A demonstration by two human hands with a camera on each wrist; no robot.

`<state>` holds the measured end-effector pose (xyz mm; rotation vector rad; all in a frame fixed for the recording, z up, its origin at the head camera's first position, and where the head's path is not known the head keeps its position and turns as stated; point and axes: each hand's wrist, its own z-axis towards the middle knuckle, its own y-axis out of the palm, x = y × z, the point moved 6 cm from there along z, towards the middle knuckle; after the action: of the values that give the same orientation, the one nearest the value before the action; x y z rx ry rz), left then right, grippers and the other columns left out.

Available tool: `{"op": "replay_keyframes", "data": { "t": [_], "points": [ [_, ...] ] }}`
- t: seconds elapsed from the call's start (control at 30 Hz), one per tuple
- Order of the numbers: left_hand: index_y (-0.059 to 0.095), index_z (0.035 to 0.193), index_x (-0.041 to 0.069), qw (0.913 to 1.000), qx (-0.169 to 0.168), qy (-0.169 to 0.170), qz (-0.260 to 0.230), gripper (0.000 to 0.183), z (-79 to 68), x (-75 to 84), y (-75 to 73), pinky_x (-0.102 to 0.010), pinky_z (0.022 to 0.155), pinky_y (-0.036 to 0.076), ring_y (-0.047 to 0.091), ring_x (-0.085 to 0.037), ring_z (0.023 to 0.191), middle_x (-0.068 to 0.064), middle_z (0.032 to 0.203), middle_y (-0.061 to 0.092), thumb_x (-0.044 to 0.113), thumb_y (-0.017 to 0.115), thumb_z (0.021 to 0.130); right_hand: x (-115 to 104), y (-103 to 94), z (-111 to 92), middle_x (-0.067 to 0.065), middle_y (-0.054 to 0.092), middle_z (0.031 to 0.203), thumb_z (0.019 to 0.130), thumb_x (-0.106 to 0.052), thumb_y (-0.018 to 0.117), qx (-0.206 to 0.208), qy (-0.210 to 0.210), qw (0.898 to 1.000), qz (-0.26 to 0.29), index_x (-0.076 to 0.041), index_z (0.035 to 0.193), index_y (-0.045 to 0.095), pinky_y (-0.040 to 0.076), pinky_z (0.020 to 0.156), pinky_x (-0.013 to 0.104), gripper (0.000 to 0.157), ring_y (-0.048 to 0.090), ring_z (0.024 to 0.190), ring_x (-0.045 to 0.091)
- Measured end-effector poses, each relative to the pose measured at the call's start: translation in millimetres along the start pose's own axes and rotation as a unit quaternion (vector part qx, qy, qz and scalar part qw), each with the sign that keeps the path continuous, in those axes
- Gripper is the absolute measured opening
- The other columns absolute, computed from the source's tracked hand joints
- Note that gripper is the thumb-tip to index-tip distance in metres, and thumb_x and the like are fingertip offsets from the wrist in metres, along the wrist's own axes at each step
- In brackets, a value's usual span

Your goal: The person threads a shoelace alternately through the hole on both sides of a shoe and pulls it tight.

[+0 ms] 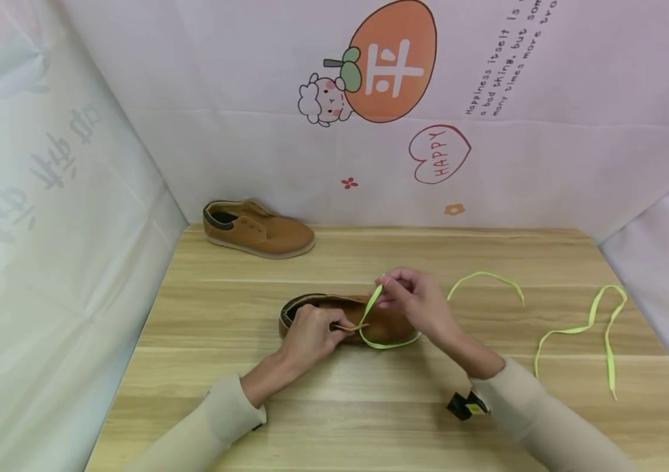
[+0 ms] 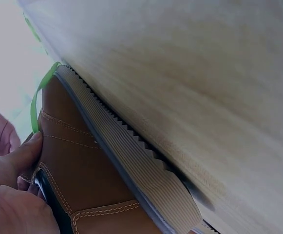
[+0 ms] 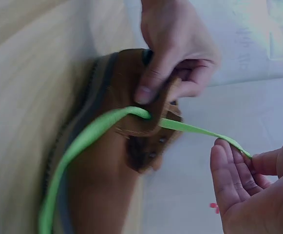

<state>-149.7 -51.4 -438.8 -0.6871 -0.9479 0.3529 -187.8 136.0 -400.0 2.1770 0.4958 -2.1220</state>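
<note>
A brown shoe lies on the table, its toe to the right in the head view. My left hand pinches the shoe's eyelet flap between thumb and fingers, lifting it from the tongue. A neon green shoelace runs through an eyelet of that flap, as the right wrist view shows. My right hand pinches one end of this lace above the shoe. The rest of the lace trails over the shoe's side and past the toe. In the left wrist view the ribbed sole shows along the table.
Another brown shoe, without a lace, stands at the back left by the wall sheet. A second green lace lies curved on the right of the table. White printed sheets enclose the back and sides.
</note>
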Motion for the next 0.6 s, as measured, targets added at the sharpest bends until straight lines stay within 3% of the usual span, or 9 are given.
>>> {"op": "replay_keyframes", "data": {
  "t": [0.27, 0.5, 0.6],
  "points": [
    [0.083, 0.082, 0.014, 1.0, 0.0, -0.006, -0.002, 0.016, 0.6, 0.0, 0.6, -0.016, 0.056, 0.044, 0.045, 0.006, 0.058, 0.003, 0.08, 0.08, 0.002, 0.093, 0.077, -30, -20.5, 2, 0.023, 0.074, 0.106, 0.111, -0.007, 0.054, 0.008, -0.019, 1.0, -0.003, 0.018, 0.117, 0.063, 0.064, 0.085, 0.039, 0.026, 0.078, 0.089, 0.022],
    [0.083, 0.082, 0.016, 0.9999, -0.001, -0.013, -0.001, 0.016, -0.3, -1.9, 2.1, -0.016, 0.057, 0.044, 0.044, 0.006, 0.058, 0.005, 0.079, 0.08, 0.005, 0.094, 0.077, -62, -42.1, 4, 0.006, 0.077, 0.093, 0.109, -0.007, 0.057, 0.044, -0.06, 0.997, 0.01, 0.015, 0.111, 0.064, 0.064, 0.081, 0.033, 0.023, 0.076, 0.08, 0.016],
    [0.083, 0.082, 0.016, 0.9999, 0.0, -0.011, 0.0, 0.015, -0.3, -1.7, 2.0, -0.017, 0.058, 0.045, 0.045, 0.006, 0.059, 0.005, 0.079, 0.08, 0.006, 0.094, 0.077, -79, -50.6, 4, 0.005, 0.077, 0.091, 0.108, -0.008, 0.06, 0.057, -0.08, 0.995, 0.019, 0.014, 0.108, 0.065, 0.064, 0.08, 0.032, 0.022, 0.076, 0.078, 0.016]
  ]
}}
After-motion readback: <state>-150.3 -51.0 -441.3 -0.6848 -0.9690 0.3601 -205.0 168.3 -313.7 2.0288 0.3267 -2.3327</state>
